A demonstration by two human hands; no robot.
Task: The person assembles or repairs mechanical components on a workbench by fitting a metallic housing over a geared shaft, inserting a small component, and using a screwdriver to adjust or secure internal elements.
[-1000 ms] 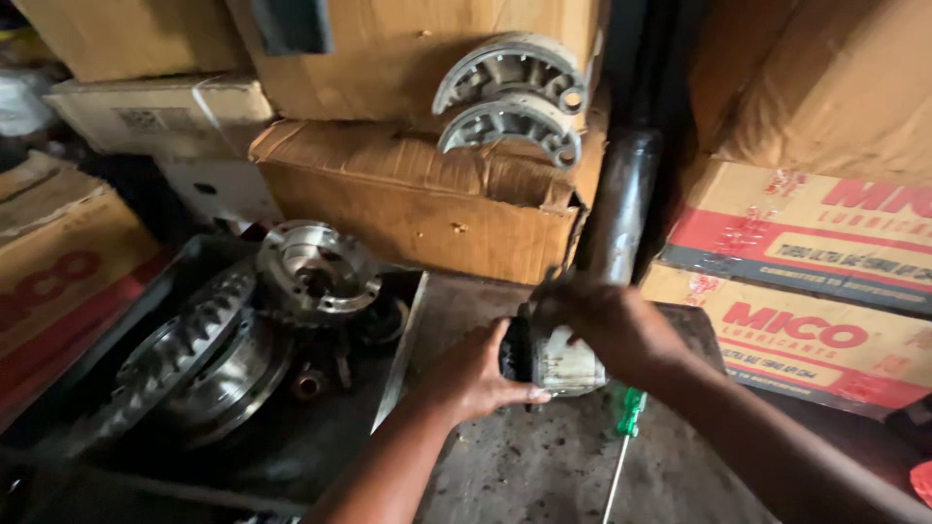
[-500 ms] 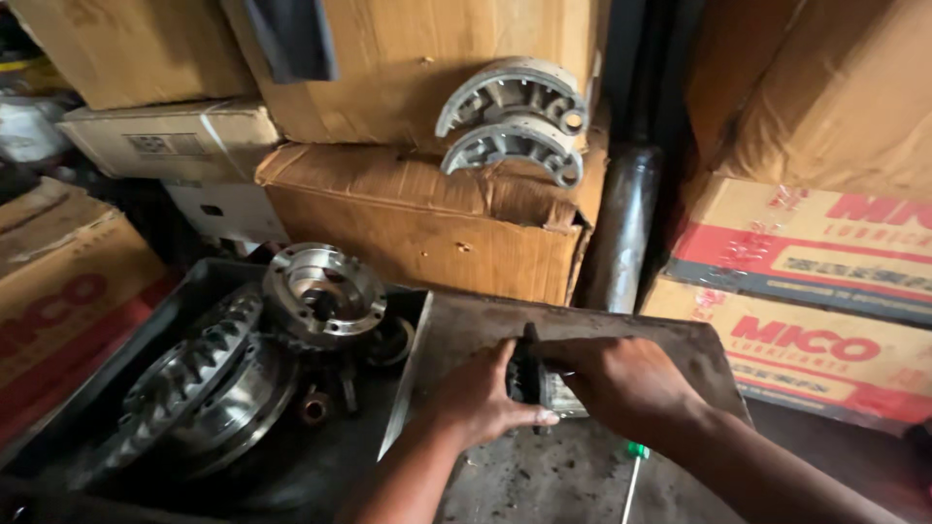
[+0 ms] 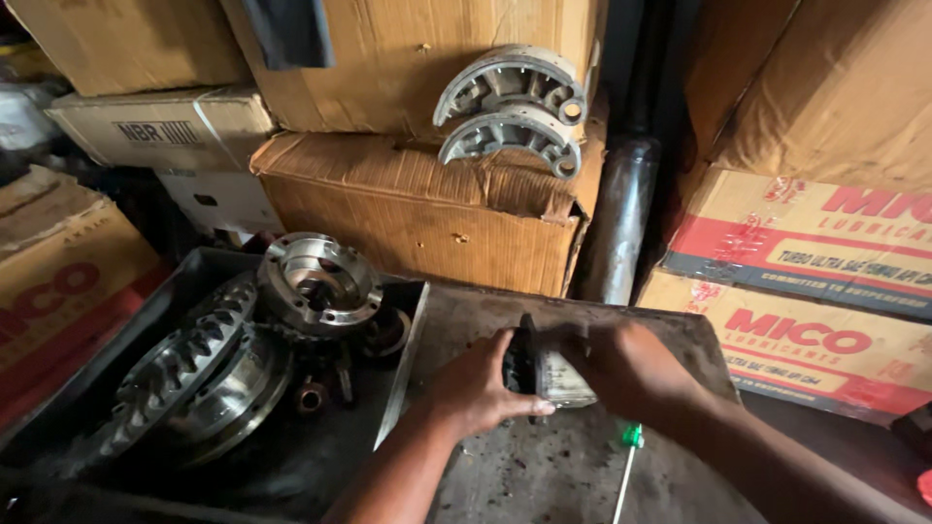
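Note:
Both my hands grip one small metal part (image 3: 558,374), greyish with a dark end, above a dirty metal plate (image 3: 544,466). My left hand (image 3: 476,383) holds its dark left side with the thumb underneath. My right hand (image 3: 631,364) wraps over its right side from above. A green-handled screwdriver (image 3: 626,456) lies on the plate just below my right wrist. What the part is exactly stays hidden by my fingers.
A black tray (image 3: 116,359) at the left holds a large toothed ring gear (image 3: 184,369), a round flanged hub (image 3: 316,281) and small parts. Two brake shoes (image 3: 510,112) rest on stacked cardboard boxes behind. A dark pipe (image 3: 621,213) stands upright; printed cartons (image 3: 806,281) fill the right.
The view has shifted a little, with the tray and boxes moving right and down. Both hands stayed on the small part, moving lower in view over the plate.

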